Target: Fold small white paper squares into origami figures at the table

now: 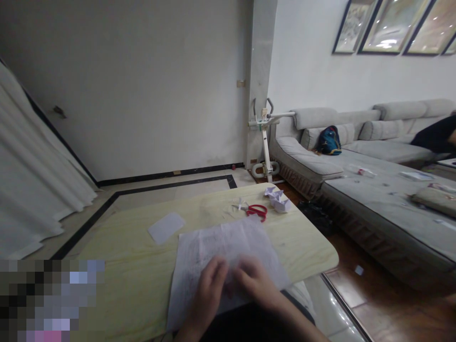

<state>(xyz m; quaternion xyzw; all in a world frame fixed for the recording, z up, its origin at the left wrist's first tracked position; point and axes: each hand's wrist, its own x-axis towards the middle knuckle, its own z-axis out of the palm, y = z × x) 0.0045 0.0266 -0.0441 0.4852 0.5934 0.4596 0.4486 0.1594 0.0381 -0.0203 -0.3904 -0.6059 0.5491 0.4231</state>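
Observation:
A large white sheet of paper (221, 247) lies on the pale yellow table (135, 280) in front of me. My left hand (208, 289) and my right hand (254, 280) rest on its near part, fingers curled and pressing or pinching the paper close together. Motion blur hides the fingertips. Red-handled scissors (257, 210) lie further out on the table, beside small paper scraps (240, 205). Folded white paper shapes (278, 199) sit near the table's far right corner. A small white paper rectangle (166, 227) lies to the left of the sheet.
A grey sectional sofa (374, 190) stands to the right with a blue backpack (329, 140) on it. A person's dark sleeve (436, 135) shows at the far right. A white exercise machine (265, 147) stands by the wall. White curtains (32, 190) hang on the left.

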